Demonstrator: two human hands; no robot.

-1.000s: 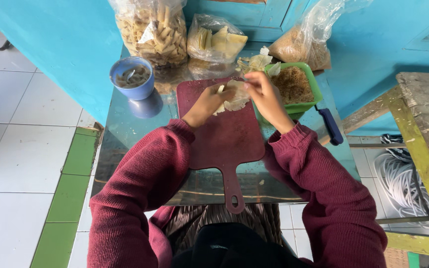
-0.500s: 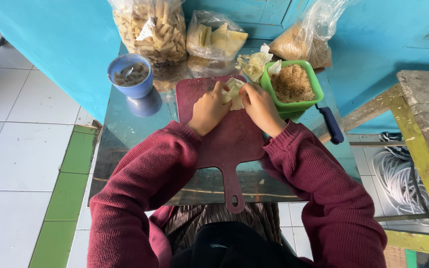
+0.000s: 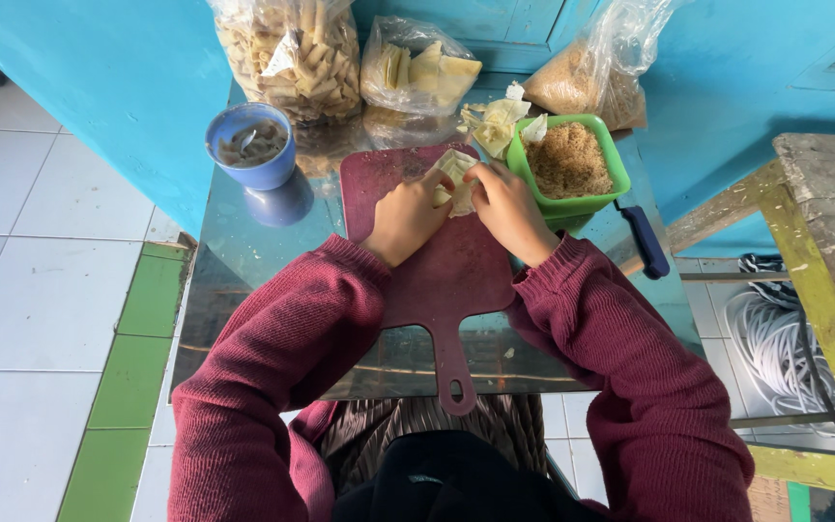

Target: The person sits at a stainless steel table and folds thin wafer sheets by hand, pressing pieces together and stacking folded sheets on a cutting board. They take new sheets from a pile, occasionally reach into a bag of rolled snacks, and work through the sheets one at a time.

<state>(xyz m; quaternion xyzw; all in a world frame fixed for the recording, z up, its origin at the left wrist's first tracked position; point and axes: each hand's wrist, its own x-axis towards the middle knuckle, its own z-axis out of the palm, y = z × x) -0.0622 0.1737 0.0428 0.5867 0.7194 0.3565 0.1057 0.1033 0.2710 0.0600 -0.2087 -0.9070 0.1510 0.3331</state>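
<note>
Head view: my left hand [image 3: 406,215] and right hand [image 3: 506,205] pinch thin wrapper [image 3: 456,180] together, folding it on red board [image 3: 437,253] so it stays flat. Green tub of filling [image 3: 566,160] close, easy reach.

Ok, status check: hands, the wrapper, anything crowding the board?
Left hand and right hand both pinching the wrapper. Wrapper on the red board. Green tub at the board's right edge, blue cup well left.

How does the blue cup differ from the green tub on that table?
The blue cup is round and holds a spoon in dark liquid; the green tub is squarish, filled with brown crumbly filling. The cup stands left of the cutting board, the tub right. Both are open plastic containers.
</note>
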